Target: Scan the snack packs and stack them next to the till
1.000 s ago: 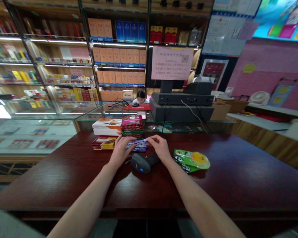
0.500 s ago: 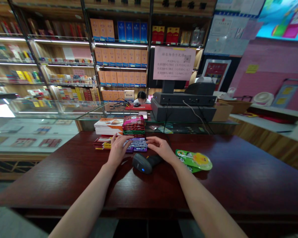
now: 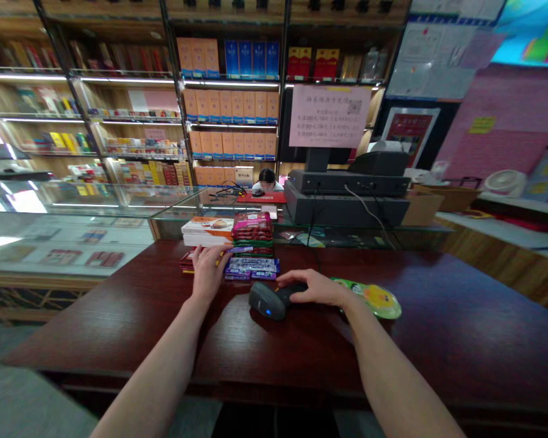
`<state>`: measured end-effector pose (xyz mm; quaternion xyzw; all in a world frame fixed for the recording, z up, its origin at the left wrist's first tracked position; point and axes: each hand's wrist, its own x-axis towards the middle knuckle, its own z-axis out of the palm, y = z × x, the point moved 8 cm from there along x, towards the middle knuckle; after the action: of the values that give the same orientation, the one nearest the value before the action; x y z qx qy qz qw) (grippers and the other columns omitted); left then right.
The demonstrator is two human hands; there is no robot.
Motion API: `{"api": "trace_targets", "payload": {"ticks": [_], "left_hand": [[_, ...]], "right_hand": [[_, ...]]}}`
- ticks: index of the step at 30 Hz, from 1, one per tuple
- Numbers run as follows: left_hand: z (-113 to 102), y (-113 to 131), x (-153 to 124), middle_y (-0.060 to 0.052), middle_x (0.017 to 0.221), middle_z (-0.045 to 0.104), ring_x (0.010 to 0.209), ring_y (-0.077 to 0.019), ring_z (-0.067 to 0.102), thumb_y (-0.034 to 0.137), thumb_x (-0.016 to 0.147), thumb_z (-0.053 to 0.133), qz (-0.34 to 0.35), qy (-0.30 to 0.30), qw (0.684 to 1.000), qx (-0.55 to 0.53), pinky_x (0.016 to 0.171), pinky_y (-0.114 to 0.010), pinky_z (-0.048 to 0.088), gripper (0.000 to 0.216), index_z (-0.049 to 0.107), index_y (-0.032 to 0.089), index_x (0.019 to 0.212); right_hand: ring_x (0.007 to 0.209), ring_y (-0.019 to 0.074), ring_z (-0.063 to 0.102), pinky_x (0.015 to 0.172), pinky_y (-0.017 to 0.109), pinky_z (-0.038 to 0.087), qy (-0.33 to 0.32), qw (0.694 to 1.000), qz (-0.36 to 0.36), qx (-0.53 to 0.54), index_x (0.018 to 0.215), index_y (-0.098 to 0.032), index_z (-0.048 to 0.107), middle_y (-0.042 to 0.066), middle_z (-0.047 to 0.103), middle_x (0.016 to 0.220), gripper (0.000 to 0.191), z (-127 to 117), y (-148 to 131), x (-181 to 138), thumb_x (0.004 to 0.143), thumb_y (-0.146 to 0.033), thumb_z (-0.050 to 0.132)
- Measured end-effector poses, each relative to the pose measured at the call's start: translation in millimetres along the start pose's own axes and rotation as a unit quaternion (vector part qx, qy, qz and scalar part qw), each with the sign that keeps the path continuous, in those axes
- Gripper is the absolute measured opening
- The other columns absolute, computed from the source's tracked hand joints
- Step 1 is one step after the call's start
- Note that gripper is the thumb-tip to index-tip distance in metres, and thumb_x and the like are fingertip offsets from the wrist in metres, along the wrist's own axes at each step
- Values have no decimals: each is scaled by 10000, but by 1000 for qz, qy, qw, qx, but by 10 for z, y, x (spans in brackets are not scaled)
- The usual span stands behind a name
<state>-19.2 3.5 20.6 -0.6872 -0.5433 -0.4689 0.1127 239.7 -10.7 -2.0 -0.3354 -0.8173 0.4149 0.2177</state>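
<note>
My left hand (image 3: pixel 207 271) is at the left of the snack packs, with a slim purple-wrapped bar (image 3: pixel 241 249) pinched at its fingertips. Just right of it, several purple and silver bars (image 3: pixel 252 266) lie in a stack on the dark wooden counter. My right hand (image 3: pixel 317 288) is closed around the handle of a black barcode scanner (image 3: pixel 267 301), which rests on the counter with a blue light lit. Partly behind my right wrist lies a green blister card with a yellow piece (image 3: pixel 380 298).
Behind the bars stand a white-and-orange box (image 3: pixel 205 232) and a pile of red packs (image 3: pixel 252 226). Farther back are a glass display case (image 3: pixel 73 231), a black register (image 3: pixel 347 204) with cables, and a seated person (image 3: pixel 267 177). Stocked shelves line the wall.
My right hand has moved from beside the bars onto the scanner's handle and closed. My left hand has taken one purple bar. The view has turned slightly left.
</note>
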Motion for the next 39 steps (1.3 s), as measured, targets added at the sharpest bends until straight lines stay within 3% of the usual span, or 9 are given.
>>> {"api": "trace_targets", "payload": {"ticks": [2,5,7,9,13,18,20,28,39], "left_hand": [[-15,-37,5,-11,1042,767,1054,-237,653,337,954,554,-14,6,1000,8,1157,-501,241,189,697,295,1069],[-50,-67,7,-15,1055,764,1062,-239,639,332,954,560,-21,22,999,19,1155,-500,225,189,702,301,1074],[-71,-74,5,-18,1055,762,1053,-240,637,333,956,558,-22,31,999,24,1151,-501,226,192,705,303,1075],[-91,-78,4,-21,1051,760,1044,-240,635,334,958,558,-24,39,999,27,1146,-500,233,193,708,303,1075],[-121,-76,2,-25,1049,759,1041,-240,629,329,956,565,-23,50,998,33,1134,-497,255,188,715,299,1066],[-145,-78,-3,-20,1167,733,1108,-251,599,328,944,594,-9,65,997,45,1129,-500,269,183,720,305,1074],[-166,-75,-6,-26,1213,709,1141,-265,579,338,932,614,-5,79,995,56,1128,-510,273,177,732,310,1062],[-258,18,-25,-61,1352,604,1261,-312,490,343,901,657,12,125,987,97,1149,-584,244,159,773,338,1009],[-206,42,-26,-36,1404,599,1336,-327,450,326,883,679,17,99,988,114,1185,-629,166,156,771,356,1005]], "right_hand": [[1214,310,615,1111,493,393,-24,998,33,-55,1276,-231,671,59,704,1266,587,14,48,-24,701,-284,772],[1333,353,511,1202,619,133,-40,988,66,-135,1281,-278,662,33,678,1314,618,50,124,-15,679,-294,797],[1336,343,510,1195,652,-38,-36,984,58,-165,1274,-300,657,21,674,1317,605,89,138,25,685,-295,794],[1297,320,548,1188,649,-90,-27,982,34,-183,1275,-305,650,26,671,1312,605,130,124,72,686,-285,788],[1250,284,587,1215,614,-6,-18,981,-10,-192,1296,-295,635,40,665,1308,613,194,68,126,699,-247,762],[1172,271,631,1110,442,383,16,983,-61,-173,1298,-265,658,53,697,1270,609,136,-44,110,701,-174,736],[1148,262,646,1035,382,449,44,985,-76,-149,1326,-257,641,56,695,1276,631,72,-75,94,708,-168,730],[1142,248,648,1036,378,445,146,981,-98,-83,1364,-275,604,29,693,1283,626,-138,-101,59,761,-248,765],[1123,251,653,1032,386,450,146,984,-89,-55,1344,-253,616,29,707,1245,604,-133,-155,53,761,-274,769]]}}
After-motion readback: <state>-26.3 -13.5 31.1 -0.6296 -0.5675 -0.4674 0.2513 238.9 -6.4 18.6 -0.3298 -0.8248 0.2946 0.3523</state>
